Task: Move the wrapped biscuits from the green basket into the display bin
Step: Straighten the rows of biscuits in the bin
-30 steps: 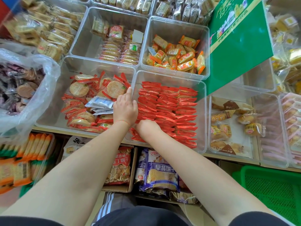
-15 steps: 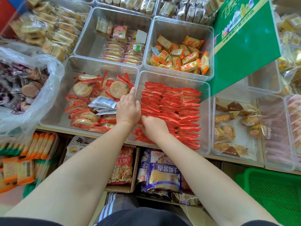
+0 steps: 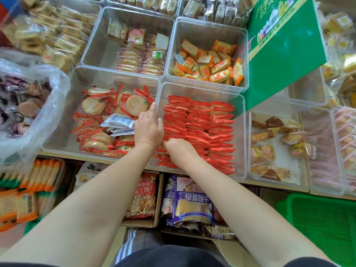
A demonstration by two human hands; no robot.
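The small biscuits in shiny red wrappers [image 3: 200, 130] are lined up in neat rows inside the clear plastic display bin [image 3: 239, 135] on the bench. The left hand [image 3: 148, 128] is laid on the bin's left wall, its fingers [image 3: 153, 109] straight, and nothing is held by it. The right hand [image 3: 178, 146] is pressed down into the near left rows; its fingers are tucked under, so what is held cannot be told. The packs are likely being tidied into place. The green plastic mesh basket [image 3: 323, 226] is seen low at the right, apart from both hands. Next, more packs may need to be fetched from it, if any are left
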